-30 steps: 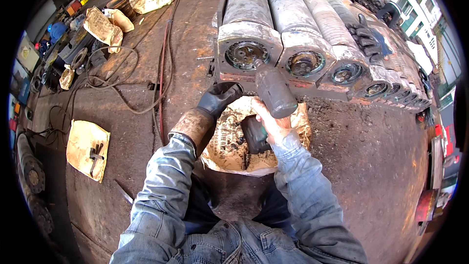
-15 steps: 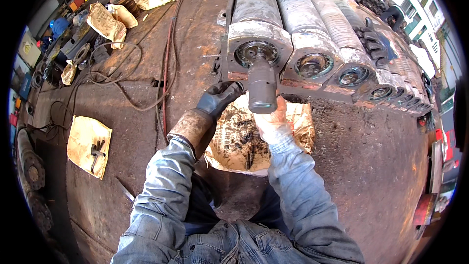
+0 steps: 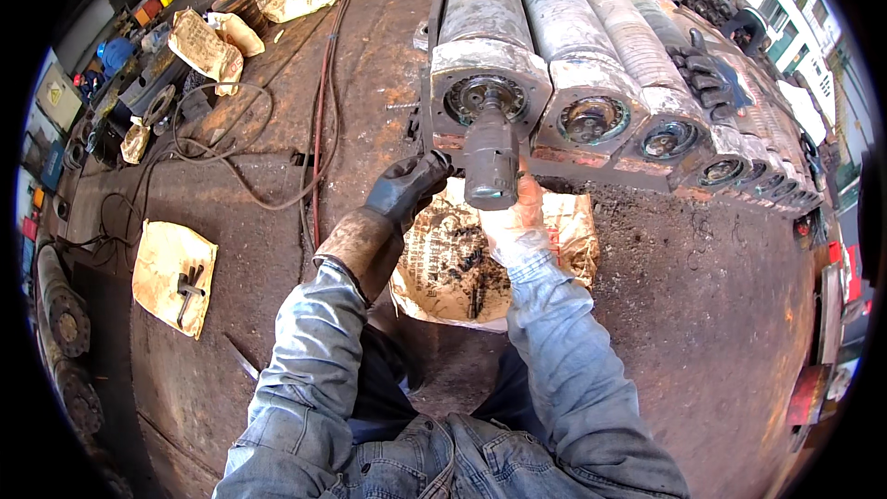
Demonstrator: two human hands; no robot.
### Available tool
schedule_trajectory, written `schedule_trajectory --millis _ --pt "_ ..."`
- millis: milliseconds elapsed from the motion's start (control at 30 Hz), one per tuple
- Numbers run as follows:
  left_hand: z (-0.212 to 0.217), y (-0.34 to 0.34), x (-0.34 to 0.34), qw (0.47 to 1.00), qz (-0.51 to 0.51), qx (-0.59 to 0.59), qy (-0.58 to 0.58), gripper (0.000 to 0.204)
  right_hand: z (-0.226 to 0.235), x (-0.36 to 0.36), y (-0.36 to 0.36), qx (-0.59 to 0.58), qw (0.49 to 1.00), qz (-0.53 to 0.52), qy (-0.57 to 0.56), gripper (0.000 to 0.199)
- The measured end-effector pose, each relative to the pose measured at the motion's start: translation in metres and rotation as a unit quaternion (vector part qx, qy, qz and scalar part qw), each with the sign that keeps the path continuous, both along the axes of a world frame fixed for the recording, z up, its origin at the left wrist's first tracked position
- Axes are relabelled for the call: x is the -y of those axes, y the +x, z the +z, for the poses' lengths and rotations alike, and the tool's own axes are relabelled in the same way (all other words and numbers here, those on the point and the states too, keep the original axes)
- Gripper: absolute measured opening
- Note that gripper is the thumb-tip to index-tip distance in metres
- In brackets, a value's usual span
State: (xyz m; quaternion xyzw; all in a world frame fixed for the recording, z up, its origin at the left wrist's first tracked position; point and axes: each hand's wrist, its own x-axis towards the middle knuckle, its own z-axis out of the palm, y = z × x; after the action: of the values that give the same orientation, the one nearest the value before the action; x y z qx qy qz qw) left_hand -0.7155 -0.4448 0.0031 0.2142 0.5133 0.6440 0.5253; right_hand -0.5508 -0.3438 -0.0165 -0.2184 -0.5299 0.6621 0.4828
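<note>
A dark impact wrench (image 3: 491,166) points away from me, its front end at the round recess in the end of the leftmost metal cylinder (image 3: 485,23). My bare right hand (image 3: 519,212) is wrapped round it from below and the right; its grip is mostly hidden. My left hand (image 3: 407,188), in a dark glove with a brown cuff, is closed just left of the wrench. Whatever its fingers may hold cannot be made out. Beneath both hands lies a brown paper sack (image 3: 425,282) with small dark bolts (image 3: 469,268) and grime on it.
More cylinders (image 3: 591,120) stand in a row to the right, with a dark glove (image 3: 702,83) on top. At left, another paper piece (image 3: 152,268) carries a dark T-shaped tool (image 3: 190,291). Hoses (image 3: 321,120) trail over the rusty floor. A person in a blue helmet (image 3: 115,54) is far left.
The wrench and my right hand have shifted very slightly left and up in view. My left hand stays beside the wrench, fingers still curled.
</note>
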Motion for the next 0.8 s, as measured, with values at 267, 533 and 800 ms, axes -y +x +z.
schedule_trajectory --millis 267,533,800 --pt "0.030 0.007 0.009 0.999 -0.023 0.041 0.023 0.053 0.007 -0.006 0.014 0.240 0.952 -0.076 0.173 0.038" --pt "0.041 0.019 0.001 0.995 -0.072 0.040 0.055 0.057 0.031 0.022 0.055 -0.131 0.957 0.191 -0.177 0.036" --pt "0.031 0.064 -0.035 0.960 -0.147 0.200 0.126 0.059 0.015 0.045 0.112 -0.260 0.839 0.318 -0.356 0.048"
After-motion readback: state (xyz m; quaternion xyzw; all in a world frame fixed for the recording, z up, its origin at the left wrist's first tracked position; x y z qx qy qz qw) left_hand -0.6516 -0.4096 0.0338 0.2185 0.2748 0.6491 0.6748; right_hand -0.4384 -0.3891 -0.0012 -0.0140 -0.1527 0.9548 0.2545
